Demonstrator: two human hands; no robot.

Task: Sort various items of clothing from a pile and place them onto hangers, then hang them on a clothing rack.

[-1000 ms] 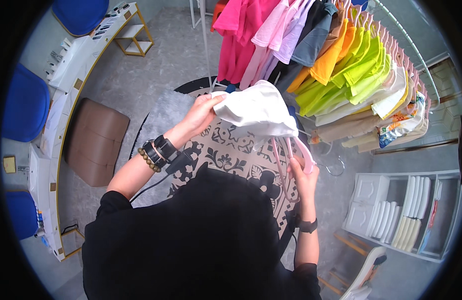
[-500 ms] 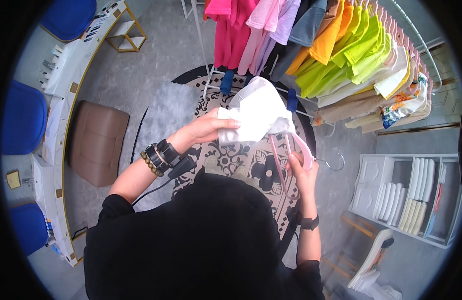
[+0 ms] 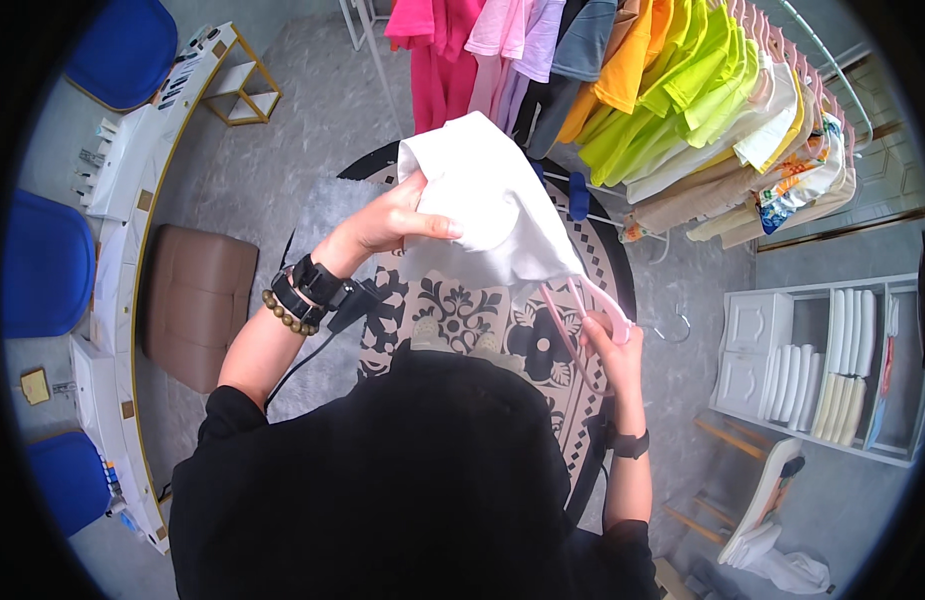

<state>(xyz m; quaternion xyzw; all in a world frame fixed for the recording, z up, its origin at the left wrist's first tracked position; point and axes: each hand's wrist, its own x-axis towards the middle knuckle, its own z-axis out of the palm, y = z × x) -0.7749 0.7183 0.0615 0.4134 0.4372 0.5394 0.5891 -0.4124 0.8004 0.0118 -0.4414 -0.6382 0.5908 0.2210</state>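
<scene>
White garment (image 3: 492, 205) hung between the person's hands, above a patterned mat (image 3: 457, 320). From where I stood, it had spread wider than half a second earlier, the left hand (image 3: 407, 215) having drawn up and away, which left the cloth flatter beside the pink hanger (image 3: 613, 312). That hand pinched fabric beneath its thumb; the right hand (image 3: 617, 360) clasped the hanger near its hook. Folds hid the hanger's far end. Beyond hung coloured clothes (image 3: 672, 90); leftward sat a brown padded seat (image 3: 202, 305).
</scene>
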